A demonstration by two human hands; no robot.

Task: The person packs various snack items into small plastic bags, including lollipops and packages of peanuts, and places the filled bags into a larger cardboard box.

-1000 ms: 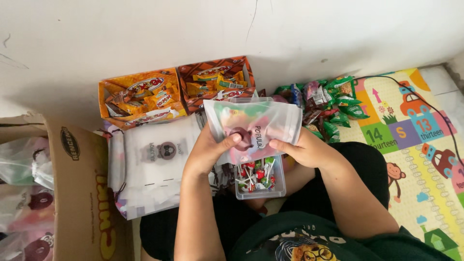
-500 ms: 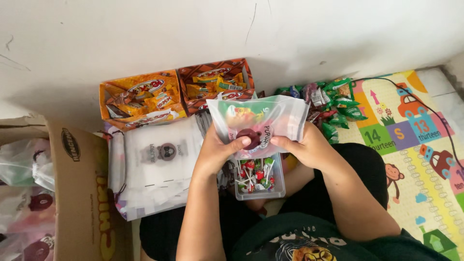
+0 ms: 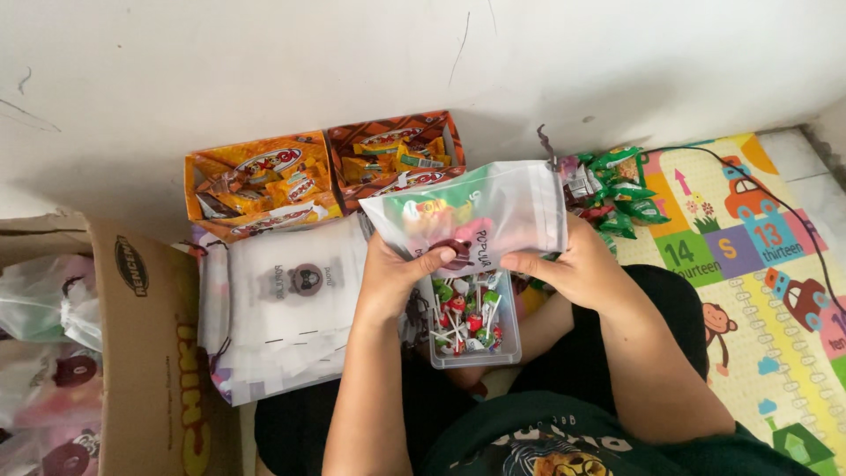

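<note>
We see the left hand [image 3: 394,280] and right hand [image 3: 577,267] each with a closed grip on the frosted pouch [image 3: 471,216], held above the clear lollipop tub [image 3: 471,322], with orange snack boxes [image 3: 322,167] beyond and flat pouches [image 3: 282,304] left.

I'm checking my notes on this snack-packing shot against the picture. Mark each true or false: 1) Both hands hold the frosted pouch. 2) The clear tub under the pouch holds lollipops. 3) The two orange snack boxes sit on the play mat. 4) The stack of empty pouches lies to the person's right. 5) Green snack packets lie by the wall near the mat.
1) True: the left hand and right hand both grip the frosted pouch.
2) True: the clear tub holds lollipops.
3) False: the orange snack boxes stand against the wall, away from the play mat.
4) False: the stack of empty pouches lies to the person's left.
5) True: the green snack packets lie there.
</note>
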